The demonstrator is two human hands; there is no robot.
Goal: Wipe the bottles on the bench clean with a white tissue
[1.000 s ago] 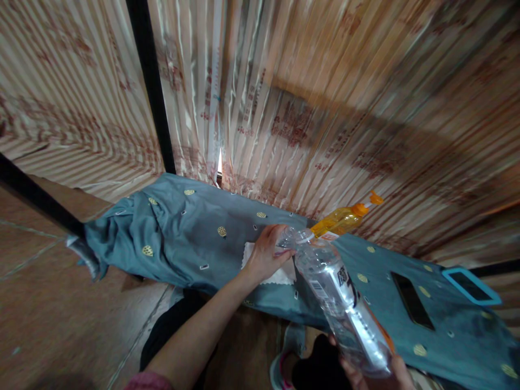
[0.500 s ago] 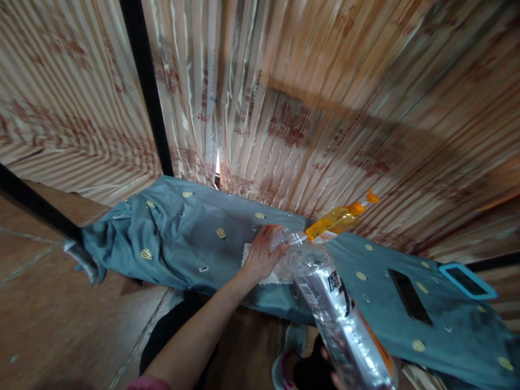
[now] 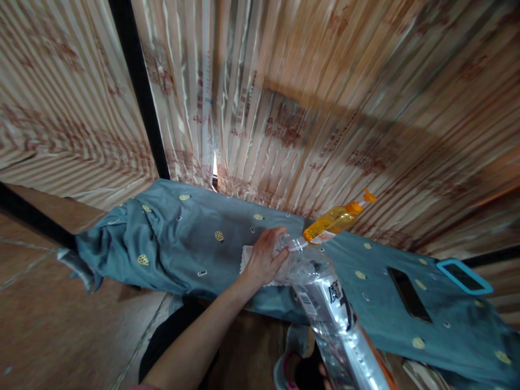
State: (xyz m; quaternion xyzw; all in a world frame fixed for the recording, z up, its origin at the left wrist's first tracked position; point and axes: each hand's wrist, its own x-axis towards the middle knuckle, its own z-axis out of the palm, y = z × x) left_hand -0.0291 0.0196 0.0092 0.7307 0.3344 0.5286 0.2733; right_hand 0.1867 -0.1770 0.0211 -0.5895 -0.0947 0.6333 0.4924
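Note:
A large clear plastic bottle [image 3: 343, 317] with a silver label slants from the lower right toward the middle, its neck end pointing up and left. My left hand [image 3: 264, 259] has its fingers and thumb curled round the clear neck end. At the bottom edge, only a few fingertips of my right hand [image 3: 325, 374] show, against the underside of the bottle's body. Most of that hand is hidden behind the bottle. Just past the neck stands an orange pump bottle [image 3: 331, 222]. Partly under my left hand lies a white cloth [image 3: 247, 255].
A long bench or table covered with a blue-grey patterned cloth [image 3: 199, 238] runs across the view. On its right part lie a dark phone [image 3: 408, 292] and a blue-framed object [image 3: 447, 265]. Striped curtains [image 3: 260, 119] hang behind, and a black post [image 3: 142, 92] rises at left.
Both hands stay on the large bottle, which has shifted slightly down in view. The whole scene has moved a little left as the camera turned.

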